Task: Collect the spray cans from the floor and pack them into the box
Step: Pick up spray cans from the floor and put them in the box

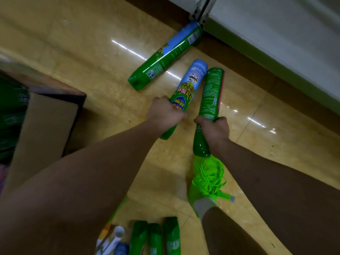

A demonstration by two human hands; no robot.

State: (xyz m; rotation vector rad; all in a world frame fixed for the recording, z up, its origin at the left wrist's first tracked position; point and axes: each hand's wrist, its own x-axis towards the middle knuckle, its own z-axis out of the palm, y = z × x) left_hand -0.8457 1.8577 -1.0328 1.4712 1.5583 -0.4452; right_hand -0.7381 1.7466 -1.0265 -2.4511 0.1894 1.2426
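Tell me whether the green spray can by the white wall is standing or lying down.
Lying down: the green spray can rests lengthwise on the tan floor, untouched by either hand.

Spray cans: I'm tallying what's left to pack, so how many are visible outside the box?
6: left hand, right hand, one by the wall, three at the bottom edge. More may be hidden.

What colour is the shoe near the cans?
Bright neon green shoe, laces included; seen in the head view.
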